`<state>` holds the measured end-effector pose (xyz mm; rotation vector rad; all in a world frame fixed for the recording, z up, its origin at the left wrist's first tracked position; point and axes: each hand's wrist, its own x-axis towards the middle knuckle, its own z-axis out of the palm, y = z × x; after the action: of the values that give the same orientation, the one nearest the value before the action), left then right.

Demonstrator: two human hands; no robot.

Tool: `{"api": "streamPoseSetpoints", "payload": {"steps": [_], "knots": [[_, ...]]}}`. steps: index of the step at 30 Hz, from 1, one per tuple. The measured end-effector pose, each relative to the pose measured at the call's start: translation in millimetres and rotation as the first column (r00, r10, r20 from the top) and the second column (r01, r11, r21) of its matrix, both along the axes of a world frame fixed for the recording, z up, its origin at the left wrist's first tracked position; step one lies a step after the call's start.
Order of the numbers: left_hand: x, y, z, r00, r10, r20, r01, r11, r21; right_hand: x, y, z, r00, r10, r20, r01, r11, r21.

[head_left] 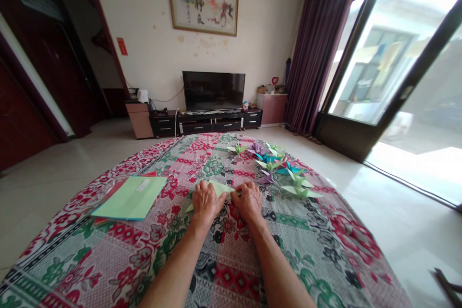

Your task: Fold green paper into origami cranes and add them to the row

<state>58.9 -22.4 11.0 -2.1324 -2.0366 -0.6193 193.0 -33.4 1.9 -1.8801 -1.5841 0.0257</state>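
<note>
A folded piece of light green paper (219, 186) lies on the patterned tablecloth in front of me, partly covered by both hands. My left hand (206, 200) presses on its left part, fingers bent, with a pale tip sticking out at the left. On the right end, my right hand (248, 200) has its fingers closed on the paper. Both thumbs come close together at the paper's near edge. Several folded paper cranes (269, 166) in green, purple and blue stand beyond my right hand. To the left rests a stack of coloured paper sheets (132, 197), light green on top.
The round table wears a red, green and grey floral tablecloth (144, 250). Past its far edge are a television (214, 90) on a low black cabinet (212, 122), a framed picture (202, 6) and a purple curtain (321, 43). A glass door (375, 57) is at the right.
</note>
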Motion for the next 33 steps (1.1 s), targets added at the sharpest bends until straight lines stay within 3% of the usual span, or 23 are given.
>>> {"api": "streamPoseSetpoints", "payload": {"steps": [9, 13, 16, 20, 33], "knots": [[0, -3, -1.9, 1.000, 0.006, -0.005, -0.006, 0.999, 0.040, 14, 2, -2.2, 1.000, 0.016, -0.014, -0.016, 1.000, -0.025], [1, -6, 3.2, 1.000, 0.001, 0.008, -0.001, 1.000, 0.006, 6, -1, 4.2, 0.998, 0.046, -0.035, -0.045, 0.998, 0.043], [1, -8, 6.9, 1.000, 0.009, 0.011, -0.009, 0.999, -0.046, -7, -1, 8.5, 0.983, 0.176, -0.060, -0.164, 0.972, 0.170], [1, -8, 7.1, 1.000, 0.014, 0.014, -0.013, 0.998, -0.066, -18, 2, 3.6, 0.927, 0.354, -0.122, -0.334, 0.929, 0.158], [-1, -8, -0.2, 0.999, 0.001, 0.037, -0.001, 1.000, 0.020, -15, 2, -5.8, 0.942, 0.322, -0.099, -0.318, 0.947, 0.054]]}}
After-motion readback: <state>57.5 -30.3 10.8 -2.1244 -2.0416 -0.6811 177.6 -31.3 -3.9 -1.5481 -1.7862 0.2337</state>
